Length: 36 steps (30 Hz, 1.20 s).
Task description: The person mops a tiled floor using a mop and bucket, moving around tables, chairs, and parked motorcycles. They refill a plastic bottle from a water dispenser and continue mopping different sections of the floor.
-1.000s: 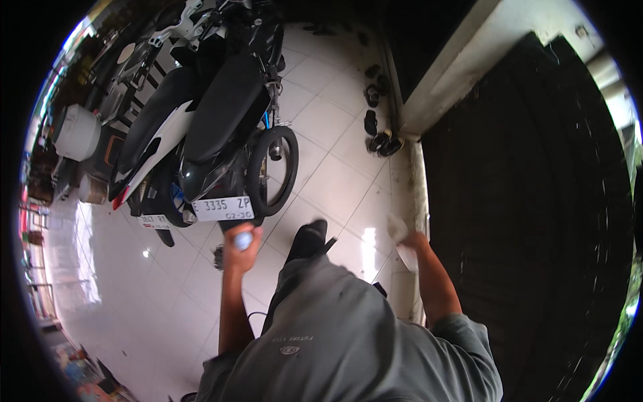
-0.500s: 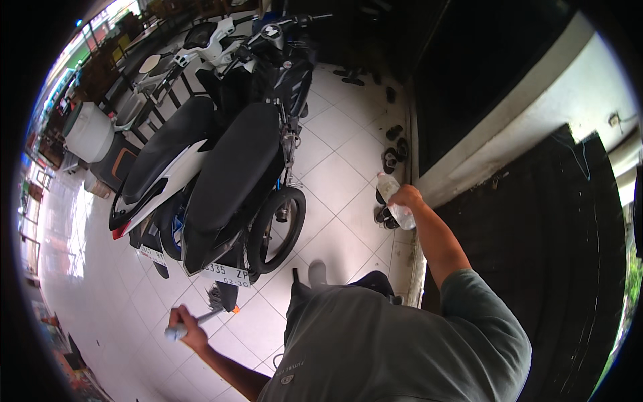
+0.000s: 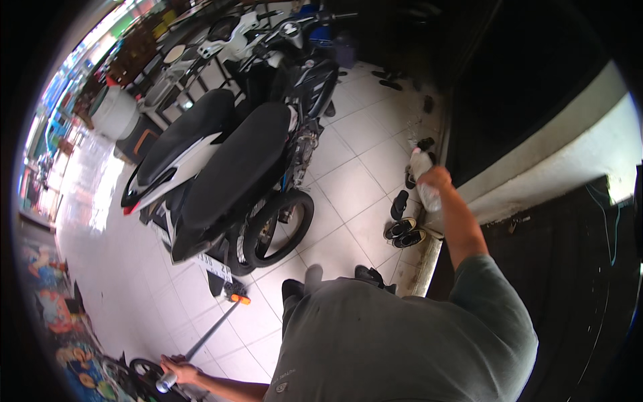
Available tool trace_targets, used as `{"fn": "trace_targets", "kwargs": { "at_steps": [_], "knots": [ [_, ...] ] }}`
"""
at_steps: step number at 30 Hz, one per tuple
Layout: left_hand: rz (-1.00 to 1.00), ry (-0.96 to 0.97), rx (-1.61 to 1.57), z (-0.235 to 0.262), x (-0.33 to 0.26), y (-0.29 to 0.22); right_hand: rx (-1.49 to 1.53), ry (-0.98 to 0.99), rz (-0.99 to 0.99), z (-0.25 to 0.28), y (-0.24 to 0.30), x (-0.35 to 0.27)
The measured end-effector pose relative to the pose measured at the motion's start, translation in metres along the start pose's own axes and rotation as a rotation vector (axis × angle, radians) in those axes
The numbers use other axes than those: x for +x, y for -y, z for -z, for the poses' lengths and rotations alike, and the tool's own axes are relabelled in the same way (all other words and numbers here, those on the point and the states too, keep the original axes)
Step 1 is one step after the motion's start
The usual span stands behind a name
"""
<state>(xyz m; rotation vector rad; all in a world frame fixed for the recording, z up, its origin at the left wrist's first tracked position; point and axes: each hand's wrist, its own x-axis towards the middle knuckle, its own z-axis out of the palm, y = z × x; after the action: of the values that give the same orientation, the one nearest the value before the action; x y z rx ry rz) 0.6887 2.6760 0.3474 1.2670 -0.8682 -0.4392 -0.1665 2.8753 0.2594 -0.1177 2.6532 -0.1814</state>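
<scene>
My left hand (image 3: 178, 372) is wrapped round the upper end of a broom's long grey handle (image 3: 213, 331). The broom's orange block (image 3: 240, 299) and dark bristles (image 3: 234, 289) are down by the motorcycle's rear, on the white tiles. Stretched out to the right, my right hand (image 3: 437, 178) grips a clear plastic bottle (image 3: 429, 197), its neck pointing forward and tilted. Faint pale streaks lie beyond the neck; whether they are liquid I cannot tell. Below the bottle, a pair of black shoes (image 3: 402, 232) and a dark sandal (image 3: 399, 204) rest along the wall.
Two motorcycles with black seats (image 3: 236, 162) stand close together ahead on the left. Beyond them are a white drum (image 3: 115, 114) and a metal rack. A pale wall ledge (image 3: 536, 157) and a dark panel (image 3: 536, 268) border the right side. More footwear (image 3: 390, 82) lies farther ahead.
My right hand has carried the bottle forward, past the shoes. My left hand and the broom handle have come nearer to me, and the view has shifted.
</scene>
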Motion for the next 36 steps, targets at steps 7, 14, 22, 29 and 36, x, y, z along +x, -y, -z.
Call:
{"fn": "trace_targets", "kwargs": {
  "at_steps": [7, 14, 22, 29, 36],
  "knots": [
    [-0.079, -0.288, 0.175, 0.102, -0.064, -0.037, -0.187, 0.357, 0.186, -0.134, -0.034, -0.01],
    [-0.327, -0.921, 0.299, 0.316, -0.174, -0.047, -0.003, -0.066, 0.347, -0.079, -0.03, 0.095],
    [-0.262, -0.95, 0.248, 0.289, -0.263, -0.139, 0.48, -0.344, 0.463, -0.145, -0.071, 0.056],
    [-0.38, -1.111, 0.248, 0.388, -0.297, -0.224, -0.245, 0.476, 0.509, -0.316, -0.051, -0.043],
    [-0.431, -1.125, 0.233, 0.488, -0.301, -0.272, -0.729, 0.484, 1.374, -0.426, 0.044, -0.434]
  ]
}}
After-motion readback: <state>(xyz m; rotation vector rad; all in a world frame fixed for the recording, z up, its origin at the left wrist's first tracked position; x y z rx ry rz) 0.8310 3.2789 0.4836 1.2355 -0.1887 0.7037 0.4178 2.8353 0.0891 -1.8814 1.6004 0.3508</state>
